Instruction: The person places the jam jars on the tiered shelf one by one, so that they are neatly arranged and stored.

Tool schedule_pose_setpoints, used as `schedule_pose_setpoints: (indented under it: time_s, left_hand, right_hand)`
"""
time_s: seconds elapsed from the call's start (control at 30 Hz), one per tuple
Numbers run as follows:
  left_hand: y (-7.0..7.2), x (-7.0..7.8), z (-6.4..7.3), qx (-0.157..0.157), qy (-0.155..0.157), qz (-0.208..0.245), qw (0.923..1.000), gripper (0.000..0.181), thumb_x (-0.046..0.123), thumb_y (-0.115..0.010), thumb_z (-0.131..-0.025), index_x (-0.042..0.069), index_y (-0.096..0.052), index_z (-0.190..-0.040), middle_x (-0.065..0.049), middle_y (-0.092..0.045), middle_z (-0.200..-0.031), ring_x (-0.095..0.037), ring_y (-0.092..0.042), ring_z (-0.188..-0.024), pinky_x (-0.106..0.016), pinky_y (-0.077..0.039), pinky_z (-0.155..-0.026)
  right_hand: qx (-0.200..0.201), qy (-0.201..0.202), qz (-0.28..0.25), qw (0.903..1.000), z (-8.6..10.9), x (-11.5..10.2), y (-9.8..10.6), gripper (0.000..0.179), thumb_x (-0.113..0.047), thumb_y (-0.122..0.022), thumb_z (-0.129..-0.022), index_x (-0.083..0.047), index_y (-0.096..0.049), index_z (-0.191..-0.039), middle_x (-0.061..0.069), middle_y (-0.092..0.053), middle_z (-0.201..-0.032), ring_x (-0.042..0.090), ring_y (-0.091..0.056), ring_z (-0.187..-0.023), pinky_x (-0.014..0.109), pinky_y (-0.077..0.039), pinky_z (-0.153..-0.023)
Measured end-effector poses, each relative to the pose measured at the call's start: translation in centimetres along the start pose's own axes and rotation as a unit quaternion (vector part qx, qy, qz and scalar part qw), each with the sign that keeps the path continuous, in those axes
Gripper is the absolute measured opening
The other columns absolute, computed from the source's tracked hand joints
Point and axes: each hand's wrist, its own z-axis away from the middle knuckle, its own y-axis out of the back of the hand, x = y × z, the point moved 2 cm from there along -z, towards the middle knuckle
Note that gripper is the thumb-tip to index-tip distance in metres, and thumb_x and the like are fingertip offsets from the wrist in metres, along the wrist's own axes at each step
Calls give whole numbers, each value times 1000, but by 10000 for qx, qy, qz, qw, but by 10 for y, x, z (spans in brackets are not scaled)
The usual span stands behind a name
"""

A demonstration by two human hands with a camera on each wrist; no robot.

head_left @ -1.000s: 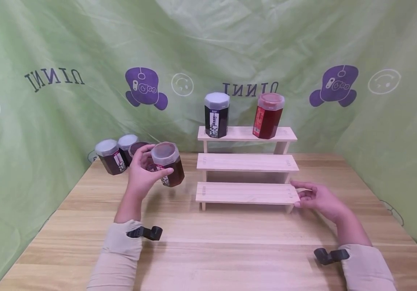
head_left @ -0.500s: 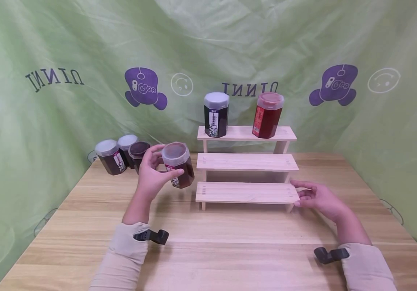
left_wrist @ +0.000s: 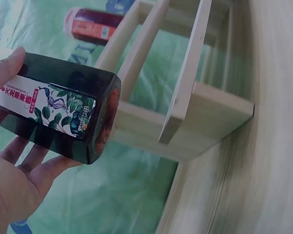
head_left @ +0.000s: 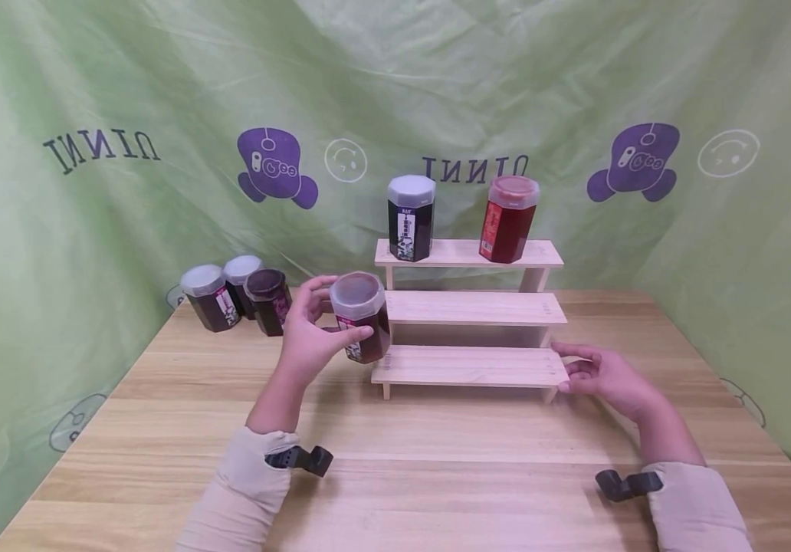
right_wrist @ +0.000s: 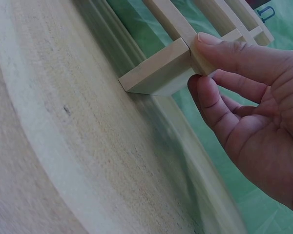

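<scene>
My left hand (head_left: 313, 341) grips a dark faceted jar (head_left: 366, 337) with a cloudy lid, thumb in front and fingers behind. The jar is raised above the table and overlaps the left ends of the two lower shelves in the head view. Its white label (left_wrist: 46, 105) with leaves and pink lettering shows in the left wrist view. A three-step wooden display stand (head_left: 471, 366) stands to the right of the jar. At the right end of its lowest shelf, my right hand (head_left: 605, 379) pinches the board's corner between thumb and fingers, seen closely in the right wrist view.
On the top shelf stand a dark jar with a white lid (head_left: 411, 222) and a red jar (head_left: 509, 222). Several more dark jars (head_left: 219, 310) cluster at the table's back left. A green printed curtain (head_left: 182, 192) hangs behind the wooden table (head_left: 437, 475).
My left hand has carried the jar rightward from the jar cluster to the stand's left end, uncovering a dark-lidded jar behind it. My right hand has stayed put.
</scene>
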Motion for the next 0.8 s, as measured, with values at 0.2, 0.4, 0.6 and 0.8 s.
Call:
schedule_pose_setpoints:
  time_s: [0.2, 0.4, 0.6, 0.8]
  left_hand:
    - [-12, 6, 6, -122, 48, 112, 9999, 85, 3, -93, -59, 12, -49, -132, -10, -61, -118, -27, -59, -103, -46, -58, -81]
    - [-25, 10, 10, -173, -56, -44, 9998, 86, 6, -94, -57, 14, -51, -131, -8, -62, -117, -25, -59, -105, -41, -58, -82]
    - [-35, 12, 12, -311, -64, -17, 9995, 85, 10, -95, -58, 16, -51, -130, -7, -62, -117, -25, -59, -104, -37, -58, -80]
    - [-47, 17, 9, -455, -245, -34, 9987, 81, 15, -95, -58, 20, -53, -127, -3, -63, -114, -23, -59, -101, -37, -59, -77]
  right_hand:
    - [8, -163, 45, 9999, 0, 3, 0, 76, -4, -77, -80, 10, -36, -144, 28, -56, -124, 9, -62, -97, 26, -56, -79]
    - [40, -121, 51, 9999, 0, 2, -1, 75, -4, -76, -81, 10, -37, -143, 27, -56, -122, 9, -62, -97, 26, -56, -79]
    - [-8, -72, -30, 10000, 0, 0, -2, 73, -1, -75, -82, 12, -36, -143, 29, -57, -121, 10, -61, -97, 25, -56, -78]
    - [29, -160, -36, 9999, 0, 0, -1, 75, -2, -76, -81, 11, -36, -143, 25, -59, -117, 10, -62, -97, 26, -56, -78]
